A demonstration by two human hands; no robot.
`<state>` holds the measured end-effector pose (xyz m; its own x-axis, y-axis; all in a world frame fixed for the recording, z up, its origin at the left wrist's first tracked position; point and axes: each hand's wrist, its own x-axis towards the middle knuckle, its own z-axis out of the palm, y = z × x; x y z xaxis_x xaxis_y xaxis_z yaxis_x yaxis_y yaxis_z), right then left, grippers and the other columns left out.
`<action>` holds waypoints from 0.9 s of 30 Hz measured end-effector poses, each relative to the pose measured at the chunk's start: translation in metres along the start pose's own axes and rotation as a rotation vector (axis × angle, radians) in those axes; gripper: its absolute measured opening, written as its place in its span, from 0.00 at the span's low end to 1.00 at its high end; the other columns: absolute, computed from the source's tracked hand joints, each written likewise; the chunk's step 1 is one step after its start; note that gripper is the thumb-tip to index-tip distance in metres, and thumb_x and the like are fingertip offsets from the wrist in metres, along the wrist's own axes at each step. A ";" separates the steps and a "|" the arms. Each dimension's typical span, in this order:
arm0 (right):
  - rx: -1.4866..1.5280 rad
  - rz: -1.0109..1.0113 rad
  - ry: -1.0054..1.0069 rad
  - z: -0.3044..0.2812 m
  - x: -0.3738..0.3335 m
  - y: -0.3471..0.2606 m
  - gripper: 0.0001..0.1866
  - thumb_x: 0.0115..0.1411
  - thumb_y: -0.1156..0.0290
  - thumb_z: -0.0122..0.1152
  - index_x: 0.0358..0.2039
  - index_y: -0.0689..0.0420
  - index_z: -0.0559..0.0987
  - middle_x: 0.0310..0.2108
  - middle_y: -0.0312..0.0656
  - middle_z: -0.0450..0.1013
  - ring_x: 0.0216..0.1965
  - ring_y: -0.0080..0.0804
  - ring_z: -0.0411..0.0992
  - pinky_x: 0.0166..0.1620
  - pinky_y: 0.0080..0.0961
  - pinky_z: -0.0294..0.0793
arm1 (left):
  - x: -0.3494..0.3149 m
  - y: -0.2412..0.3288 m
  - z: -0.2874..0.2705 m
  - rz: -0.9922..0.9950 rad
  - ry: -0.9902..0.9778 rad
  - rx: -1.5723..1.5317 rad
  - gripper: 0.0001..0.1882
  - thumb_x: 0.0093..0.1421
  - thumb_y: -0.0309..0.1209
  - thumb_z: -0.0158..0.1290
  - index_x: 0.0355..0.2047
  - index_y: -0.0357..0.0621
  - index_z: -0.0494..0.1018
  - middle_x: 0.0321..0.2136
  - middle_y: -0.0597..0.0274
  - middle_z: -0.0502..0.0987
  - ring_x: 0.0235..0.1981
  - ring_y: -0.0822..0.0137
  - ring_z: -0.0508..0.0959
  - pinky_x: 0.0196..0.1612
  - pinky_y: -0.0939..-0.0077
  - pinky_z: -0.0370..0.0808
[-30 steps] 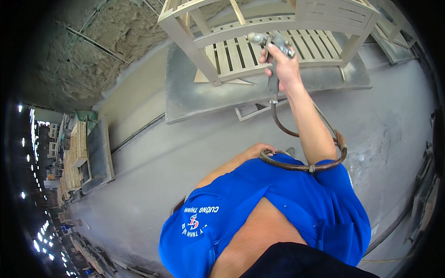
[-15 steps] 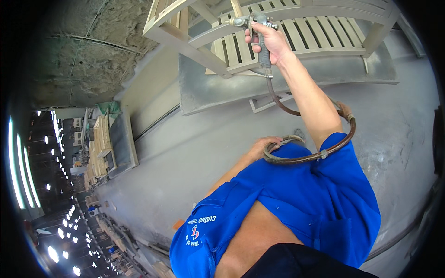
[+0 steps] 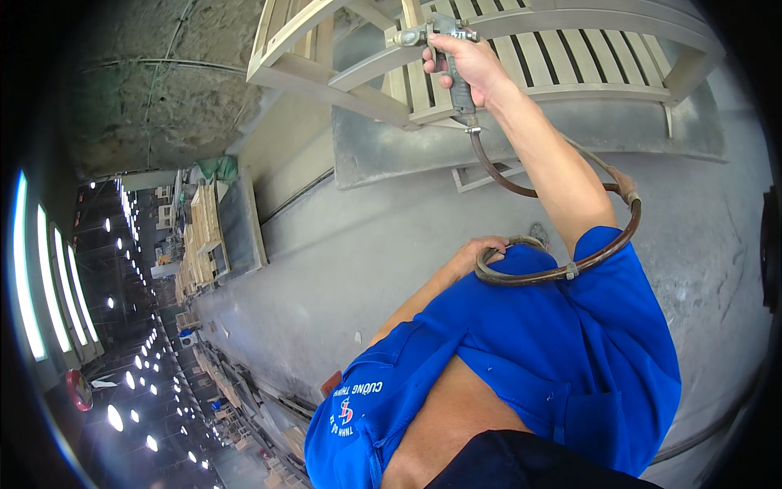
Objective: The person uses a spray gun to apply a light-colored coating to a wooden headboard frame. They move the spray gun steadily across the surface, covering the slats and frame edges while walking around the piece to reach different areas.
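My right hand [image 3: 487, 72] is closed around the handle of a metal spray gun [image 3: 461, 91], its fingers at the trigger. The gun's nozzle end points left, over the corner of a pale wooden slatted bench [image 3: 342, 91]. From the bottom of the handle runs a brown hose [image 3: 607, 257], which loops past my right forearm and back across my waist. Down by my body, my left hand [image 3: 481, 249] has its fingers curled on the hose loop. Any spray from the nozzle cannot be made out.
Under the bench lies a grey board [image 3: 391, 155]. A small wooden frame [image 3: 481, 174] sits on the floor beside it. Stacked timber [image 3: 199, 236] and a dark upright panel [image 3: 239, 216] stand to the left. A dusty, stained wall surface [image 3: 114, 106] fills the upper left.
The view has shifted, so the bench and floor appear farther right. Relative to the bench, my right hand and the spray gun have moved left. My left hand keeps hold of the hose.
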<state>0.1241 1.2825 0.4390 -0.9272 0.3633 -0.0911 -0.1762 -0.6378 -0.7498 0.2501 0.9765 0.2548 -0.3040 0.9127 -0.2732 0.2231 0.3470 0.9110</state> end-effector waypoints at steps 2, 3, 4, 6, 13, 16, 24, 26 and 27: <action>-0.055 0.014 0.051 0.002 -0.004 -0.002 0.12 0.67 0.65 0.62 0.46 0.58 0.77 0.32 0.39 0.78 0.32 0.25 0.78 0.23 0.21 0.69 | 0.002 0.002 -0.002 0.006 0.012 0.013 0.09 0.65 0.32 0.62 0.42 0.42 0.79 0.54 0.50 0.80 0.53 0.51 0.82 0.58 0.60 0.79; -0.070 0.014 0.080 0.000 -0.009 -0.002 0.12 0.67 0.65 0.62 0.46 0.58 0.76 0.32 0.39 0.78 0.32 0.25 0.78 0.22 0.21 0.68 | 0.003 0.002 -0.002 0.014 0.018 0.041 0.09 0.65 0.32 0.62 0.42 0.42 0.79 0.54 0.50 0.81 0.53 0.51 0.82 0.58 0.60 0.79; -0.091 0.033 0.113 -0.002 -0.014 -0.002 0.12 0.68 0.65 0.62 0.46 0.57 0.76 0.33 0.39 0.77 0.32 0.25 0.78 0.22 0.20 0.68 | 0.004 0.002 -0.001 0.010 0.031 0.078 0.08 0.65 0.32 0.62 0.41 0.42 0.79 0.54 0.50 0.81 0.53 0.51 0.82 0.58 0.60 0.79; -0.111 0.043 0.107 -0.006 -0.022 -0.003 0.12 0.67 0.64 0.63 0.44 0.58 0.75 0.33 0.40 0.77 0.31 0.26 0.77 0.22 0.21 0.68 | 0.004 0.000 0.000 0.006 0.046 0.037 0.09 0.65 0.32 0.62 0.41 0.41 0.79 0.53 0.49 0.81 0.53 0.51 0.82 0.58 0.61 0.79; 0.076 0.001 -0.016 0.000 -0.009 -0.005 0.13 0.69 0.63 0.62 0.47 0.57 0.76 0.34 0.39 0.78 0.33 0.25 0.76 0.22 0.20 0.67 | 0.005 -0.009 0.006 -0.010 0.066 0.007 0.08 0.65 0.29 0.61 0.42 0.39 0.79 0.54 0.49 0.80 0.54 0.52 0.81 0.59 0.62 0.78; 0.090 0.009 -0.039 0.003 -0.005 -0.001 0.12 0.70 0.63 0.60 0.47 0.56 0.77 0.34 0.39 0.78 0.32 0.25 0.76 0.22 0.20 0.67 | 0.005 -0.010 0.008 -0.169 0.055 -0.190 0.07 0.66 0.28 0.61 0.42 0.39 0.79 0.55 0.50 0.80 0.55 0.54 0.80 0.61 0.62 0.77; 0.018 0.123 0.063 -0.033 -0.030 0.047 0.12 0.69 0.66 0.58 0.48 0.57 0.74 0.32 0.40 0.76 0.32 0.27 0.77 0.22 0.21 0.67 | -0.004 -0.008 0.007 -0.237 0.076 -0.180 0.06 0.66 0.26 0.61 0.42 0.40 0.80 0.60 0.57 0.75 0.60 0.61 0.75 0.66 0.69 0.71; 0.000 0.163 0.135 -0.046 -0.031 0.063 0.11 0.70 0.66 0.58 0.48 0.56 0.74 0.33 0.40 0.76 0.32 0.28 0.77 0.22 0.21 0.67 | -0.005 -0.010 0.008 -0.257 0.093 -0.236 0.05 0.66 0.25 0.60 0.42 0.40 0.80 0.60 0.57 0.75 0.60 0.61 0.75 0.66 0.69 0.71; -0.018 0.191 0.176 -0.053 -0.027 0.072 0.09 0.71 0.65 0.58 0.47 0.53 0.75 0.36 0.39 0.77 0.34 0.26 0.76 0.24 0.20 0.66 | -0.006 -0.011 0.009 -0.279 0.106 -0.327 0.05 0.66 0.24 0.60 0.42 0.40 0.80 0.60 0.57 0.76 0.60 0.61 0.76 0.66 0.69 0.71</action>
<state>0.1543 1.2627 0.3530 -0.8711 0.3510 -0.3435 0.0038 -0.6947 -0.7193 0.2577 0.9688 0.2438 -0.4081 0.7606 -0.5050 -0.1811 0.4747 0.8613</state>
